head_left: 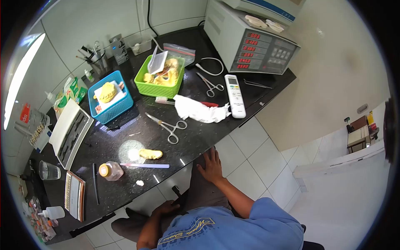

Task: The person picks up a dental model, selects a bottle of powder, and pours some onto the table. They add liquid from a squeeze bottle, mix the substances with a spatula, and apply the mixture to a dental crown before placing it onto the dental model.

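My right hand [211, 167] lies on my thigh beside the table edge, fingers spread, holding nothing. My left hand [166, 207] rests in my lap in shadow, its fingers stretched out with nothing visible in them. Nearest on the dark tabletop are a pale yellow dental piece [151, 154], a flat lavender strip [146, 166] and a small jar with a yellow lid [111, 171]. Scissor-handled forceps [170, 130] lie farther in, with a crumpled white tissue [200, 110] to their right. Neither hand touches these things.
A blue basket [121, 109] and a green basket [156, 90] hold yellow dental casts. Right of them are a second forceps [210, 86], a white remote control [236, 98], tweezers [258, 84] and a machine with red displays [254, 50]. An open case [71, 135] stands left.
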### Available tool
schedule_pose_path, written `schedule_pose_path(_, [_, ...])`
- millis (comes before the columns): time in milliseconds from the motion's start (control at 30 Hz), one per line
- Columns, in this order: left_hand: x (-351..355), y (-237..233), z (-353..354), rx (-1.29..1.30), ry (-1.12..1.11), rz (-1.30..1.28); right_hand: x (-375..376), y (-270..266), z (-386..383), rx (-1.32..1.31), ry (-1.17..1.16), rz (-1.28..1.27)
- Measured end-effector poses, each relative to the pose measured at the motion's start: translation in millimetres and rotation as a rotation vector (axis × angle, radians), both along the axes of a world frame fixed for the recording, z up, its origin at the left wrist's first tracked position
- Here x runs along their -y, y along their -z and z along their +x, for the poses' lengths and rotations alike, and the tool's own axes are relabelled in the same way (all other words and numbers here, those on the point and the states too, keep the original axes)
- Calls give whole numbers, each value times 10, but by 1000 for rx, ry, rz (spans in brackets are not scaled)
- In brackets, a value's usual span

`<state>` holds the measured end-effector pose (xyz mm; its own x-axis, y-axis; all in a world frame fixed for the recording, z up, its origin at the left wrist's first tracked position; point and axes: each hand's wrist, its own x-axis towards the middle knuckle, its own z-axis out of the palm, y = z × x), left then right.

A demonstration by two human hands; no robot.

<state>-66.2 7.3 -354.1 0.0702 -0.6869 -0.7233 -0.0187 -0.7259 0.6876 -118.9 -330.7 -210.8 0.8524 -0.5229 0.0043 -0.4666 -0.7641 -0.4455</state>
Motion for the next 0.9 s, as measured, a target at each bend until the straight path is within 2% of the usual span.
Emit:
schedule_pose_path(167, [308, 94, -201, 21, -145, 48, 427, 70, -60, 24, -61, -38])
schedule_pose_path(267, [515, 178, -301, 43, -145, 33, 728, 176, -32, 80, -20, 33])
schedule_pose_path(333, [694, 253, -368, 90, -178, -8, 938, 175, -49, 112, 96, 225])
schedule_pose_path(400, [887, 283, -437, 131, -209, -51, 1132, 180, -120, 110, 101, 226])
schedule_pose_path(467, [1063, 299, -519, 37, -300, 101, 1388, 180, -236, 103, 102, 226])
schedule_pose_path(533, [1260, 233, -638, 112, -314, 65, 1766, 170, -407, 188, 178, 360])
schedule_pose_path(567, [1344, 194, -663, 183, -322, 36, 1908, 76, -476, 388, 299, 434])
schedule_pose_path(600, [1396, 289, -681, 189, -326, 29, 2042, -87, -541, 589, 419, 507])
schedule_pose_path(667, [1507, 465, -749, 171, -327, 86, 2413, -420, -613, 881, 534, 343])
schedule_pose_path(767, [1737, 115, -784, 142, -294, 123, 2956, -1379, -586, 1106, 564, 90])
schedule_pose_path(800, [1795, 7, -776, 142, -297, 124, 3062, -1797, -571, 1109, 513, 166])
schedule_pose_path(833, [1833, -87, -765, 117, -292, 128, 3223, -2104, -491, 1221, 399, 200])
schedule_pose_path(900, [1848, -124, -798, 92, -290, 134, 3382, -2796, -303, 1260, 200, 96])
